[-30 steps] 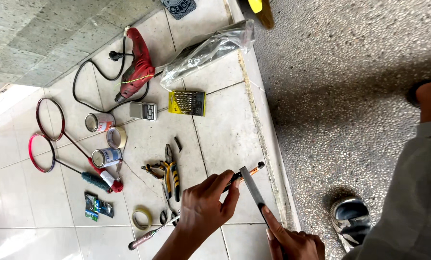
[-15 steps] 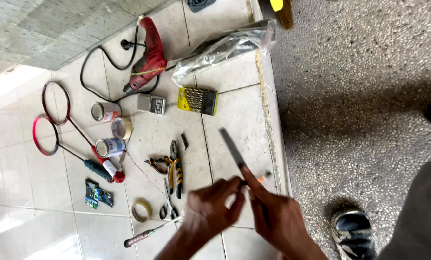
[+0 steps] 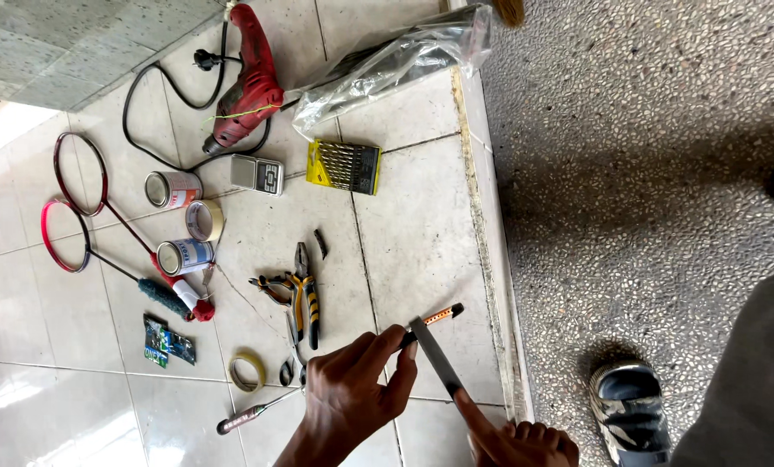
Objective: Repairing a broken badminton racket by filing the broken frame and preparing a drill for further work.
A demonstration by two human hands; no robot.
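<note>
Steel file (image 3: 436, 356) lies diagonally across the orange-banded rod (image 3: 430, 321); right hand (image 3: 517, 441) closed on its lower end, left hand (image 3: 352, 393) pinching the rod, nearer.

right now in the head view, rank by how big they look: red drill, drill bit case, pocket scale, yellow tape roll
1. red drill
2. drill bit case
3. pocket scale
4. yellow tape roll, close to the scale, so unsure
</note>
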